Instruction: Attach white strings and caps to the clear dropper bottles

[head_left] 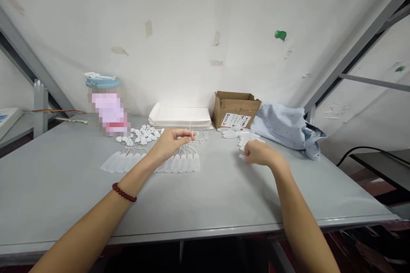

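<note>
My left hand (177, 137) is closed in a pinch on a thin white string (193, 134), held just above the table. Below it lies a row of frosted plastic tags (181, 164) with white string loops, and a second fanned group of the same tags (119, 162) lies further left, partly behind my left forearm. My right hand (259, 152) is curled down at a loose pile of translucent plastic pieces (244, 140). Its fingertips are together at the pile's near edge, and what they grip is hidden. More white strings (201, 137) lie just right of my left hand.
Small white pieces (144, 134) are heaped at the back left, beside a blue-lidded container (102, 81). A stack of white envelopes or sheets (181, 116) and an open cardboard box (236, 108) stand against the wall. Light blue cloth (282, 126) is bunched at the right.
</note>
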